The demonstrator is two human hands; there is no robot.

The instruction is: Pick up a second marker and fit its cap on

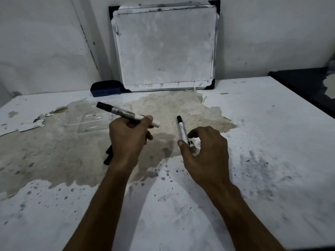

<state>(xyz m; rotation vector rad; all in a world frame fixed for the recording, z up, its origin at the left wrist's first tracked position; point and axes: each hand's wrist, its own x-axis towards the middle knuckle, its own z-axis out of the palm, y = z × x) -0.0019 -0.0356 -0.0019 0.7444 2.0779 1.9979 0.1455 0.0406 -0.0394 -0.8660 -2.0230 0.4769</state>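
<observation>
My left hand (128,140) grips a white marker with a black cap (119,112), which points up and to the left above the table. My right hand (206,149) holds a second white marker (182,130) between thumb and fingers, its black end pointing away from me. Under my left wrist some dark objects (108,154) lie on the table, partly hidden. A worn whiteboard (163,46) with black corners leans on the wall behind both hands.
A dark blue eraser (106,88) sits at the whiteboard's lower left corner. A clear plastic case (90,120) lies left of my left hand. The white table top (272,142) is peeled bare in the middle. A dark surface (308,84) stands at the right.
</observation>
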